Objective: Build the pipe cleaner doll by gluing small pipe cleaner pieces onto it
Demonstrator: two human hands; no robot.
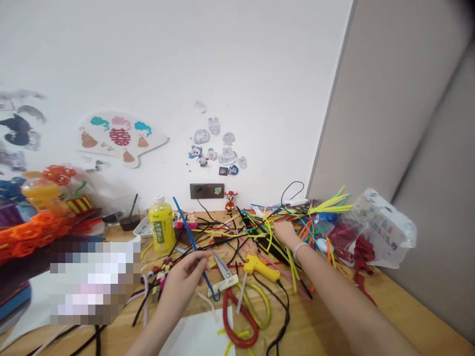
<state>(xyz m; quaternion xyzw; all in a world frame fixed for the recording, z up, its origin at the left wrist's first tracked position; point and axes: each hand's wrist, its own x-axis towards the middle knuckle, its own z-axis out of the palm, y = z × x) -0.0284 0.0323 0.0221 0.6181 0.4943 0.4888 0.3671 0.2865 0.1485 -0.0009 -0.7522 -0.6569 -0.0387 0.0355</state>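
My left hand (187,274) pinches a blue pipe cleaner (190,231) between thumb and fingers. The stem slants up to the left, and its lower end bends into a small hook. Farther right, my right hand (285,232) is down in a heap of many-coloured pipe cleaners (265,235). Its fingers are hidden, so what it grips, if anything, does not show. Between my hands lie scissors (240,316) with one red and one yellow handle loop, and a yellow hot glue gun (261,268) with a black cord.
A yellow drink bottle (162,225) and a plastic cup (129,220) stand at the back left. White paper (196,333) lies in front. A red-hatted figurine (230,202) stands by the wall socket (207,191). At the right sits a clear plastic bag (386,230); orange pipe-cleaner flowers (29,235) are far left.
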